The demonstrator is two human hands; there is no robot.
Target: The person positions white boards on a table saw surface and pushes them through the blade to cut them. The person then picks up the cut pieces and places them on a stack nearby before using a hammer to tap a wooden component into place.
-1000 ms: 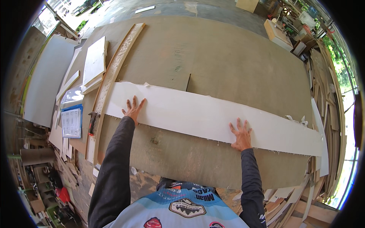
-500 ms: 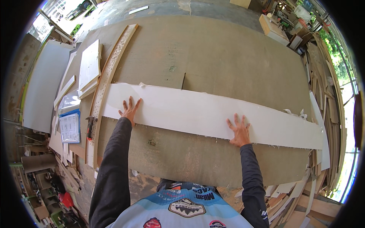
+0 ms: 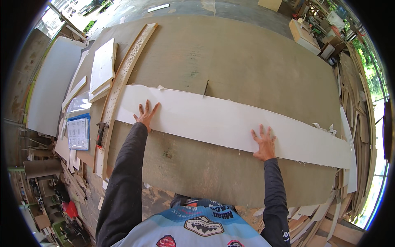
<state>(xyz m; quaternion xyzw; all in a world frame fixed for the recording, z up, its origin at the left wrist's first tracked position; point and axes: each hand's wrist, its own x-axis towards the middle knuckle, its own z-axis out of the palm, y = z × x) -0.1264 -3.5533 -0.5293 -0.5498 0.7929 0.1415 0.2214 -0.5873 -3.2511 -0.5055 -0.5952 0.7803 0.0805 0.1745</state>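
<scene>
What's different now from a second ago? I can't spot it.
The white board has slid slightly across the table, away from the person. The left hand and right hand went with it. Nothing was picked up or let go. Both hands still lie spread on the board; the hammer, wooden rail and blue folder stayed put.

Dark long sleeves (image 3: 125,177), light blue shirt (image 3: 163,225), black-and-white badge (image 3: 203,226), red emblem (image 3: 166,241)
</scene>
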